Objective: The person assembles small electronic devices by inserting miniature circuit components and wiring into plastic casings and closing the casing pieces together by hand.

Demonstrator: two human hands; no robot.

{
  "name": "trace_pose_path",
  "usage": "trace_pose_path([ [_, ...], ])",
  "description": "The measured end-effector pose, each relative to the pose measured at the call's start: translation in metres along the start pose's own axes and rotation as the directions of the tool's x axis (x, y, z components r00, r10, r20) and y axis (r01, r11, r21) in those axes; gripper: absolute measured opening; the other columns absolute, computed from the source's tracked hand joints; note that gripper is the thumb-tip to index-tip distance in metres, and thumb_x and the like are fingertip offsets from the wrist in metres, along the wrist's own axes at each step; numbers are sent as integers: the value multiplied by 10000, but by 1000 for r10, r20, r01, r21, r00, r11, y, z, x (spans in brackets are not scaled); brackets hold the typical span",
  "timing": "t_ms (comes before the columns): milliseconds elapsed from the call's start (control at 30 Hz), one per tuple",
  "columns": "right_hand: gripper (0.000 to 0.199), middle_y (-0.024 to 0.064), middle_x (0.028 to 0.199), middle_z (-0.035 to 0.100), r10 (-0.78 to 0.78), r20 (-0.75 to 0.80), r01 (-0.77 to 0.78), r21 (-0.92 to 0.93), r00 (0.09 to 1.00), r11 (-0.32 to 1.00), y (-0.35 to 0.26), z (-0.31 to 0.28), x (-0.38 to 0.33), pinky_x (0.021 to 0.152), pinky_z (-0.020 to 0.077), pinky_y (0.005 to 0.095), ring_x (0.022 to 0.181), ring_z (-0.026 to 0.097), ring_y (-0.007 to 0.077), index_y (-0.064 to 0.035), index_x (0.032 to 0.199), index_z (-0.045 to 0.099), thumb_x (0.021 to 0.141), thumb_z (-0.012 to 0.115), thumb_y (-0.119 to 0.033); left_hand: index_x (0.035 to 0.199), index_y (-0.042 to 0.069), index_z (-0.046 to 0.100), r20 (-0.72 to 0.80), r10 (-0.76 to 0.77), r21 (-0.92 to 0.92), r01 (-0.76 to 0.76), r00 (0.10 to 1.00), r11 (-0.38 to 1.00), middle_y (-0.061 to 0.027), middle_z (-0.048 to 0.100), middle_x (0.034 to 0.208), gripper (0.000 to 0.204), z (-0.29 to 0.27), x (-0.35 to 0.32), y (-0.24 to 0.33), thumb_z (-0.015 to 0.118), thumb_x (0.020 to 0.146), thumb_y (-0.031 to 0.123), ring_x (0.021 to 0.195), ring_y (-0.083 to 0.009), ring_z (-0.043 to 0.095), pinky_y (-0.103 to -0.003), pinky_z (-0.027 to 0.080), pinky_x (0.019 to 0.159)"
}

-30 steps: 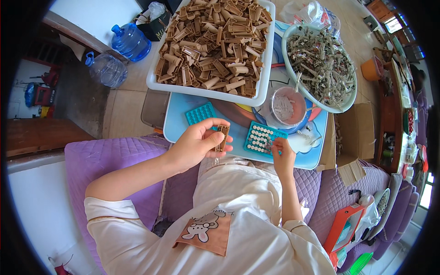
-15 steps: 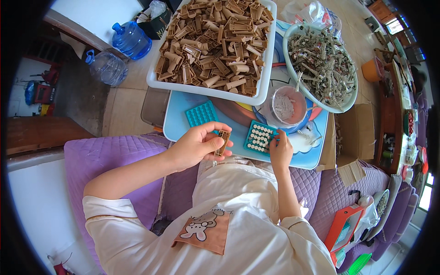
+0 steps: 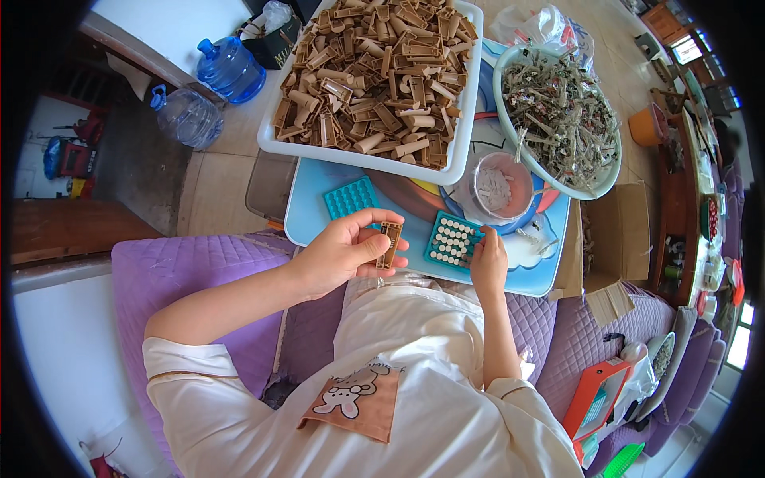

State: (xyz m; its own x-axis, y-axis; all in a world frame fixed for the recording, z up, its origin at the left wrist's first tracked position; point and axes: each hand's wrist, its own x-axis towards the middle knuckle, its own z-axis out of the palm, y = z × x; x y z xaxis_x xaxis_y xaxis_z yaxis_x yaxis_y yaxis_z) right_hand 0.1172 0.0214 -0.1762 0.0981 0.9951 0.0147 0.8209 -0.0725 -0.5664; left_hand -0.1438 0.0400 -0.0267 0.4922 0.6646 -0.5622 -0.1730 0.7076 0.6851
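My left hand [image 3: 351, 248] is closed round a small brown plastic housing [image 3: 389, 244], held tilted upright with its hollow, ribbed side facing me. My right hand [image 3: 489, 261] rests at the right edge of a teal tray [image 3: 431, 253] filled with rows of small round white pieces [image 3: 454, 240]. Its thumb and fingers are pinched together there, and whatever lies between them is too small to make out. Just beyond my left hand lies a second teal tray [image 3: 351, 197] with rows of hollows. A clear tub [image 3: 510, 195] of white strips stands behind the filled tray.
A large white bin [image 3: 458, 151] heaped with brown housings takes up the back of the blue table [image 3: 307, 215]. Right of it is a pale green basin [image 3: 610, 179] of tangled wired parts. An open cardboard box [image 3: 625, 231] stands by the table's right side.
My left hand has turned the brown housing slightly more upright. My right hand has barely shifted at the tray's edge.
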Motion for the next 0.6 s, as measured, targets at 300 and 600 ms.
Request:
trace_pose_path([
  [300,256,109,760,549,-182,-463,421,487,868,766,-79,-22,-38,647,436,311,691,538,225,-20,912,478,693,561,85,1160,64,398,64,0,7,0,998,1000,-105,528,1034,313,0,-2,-11,470,863,127,929,-203,560,-309,490,788],
  [600,326,118,766,558,-391,-454,587,458,800,668,-137,-19,-35,565,441,310,649,545,242,-14,940,481,655,596,95,1134,51,433,104,4,82,-12,995,997,-27,535,911,276,6,-9,-14,464,864,96,868,-93,540,-252,489,772],
])
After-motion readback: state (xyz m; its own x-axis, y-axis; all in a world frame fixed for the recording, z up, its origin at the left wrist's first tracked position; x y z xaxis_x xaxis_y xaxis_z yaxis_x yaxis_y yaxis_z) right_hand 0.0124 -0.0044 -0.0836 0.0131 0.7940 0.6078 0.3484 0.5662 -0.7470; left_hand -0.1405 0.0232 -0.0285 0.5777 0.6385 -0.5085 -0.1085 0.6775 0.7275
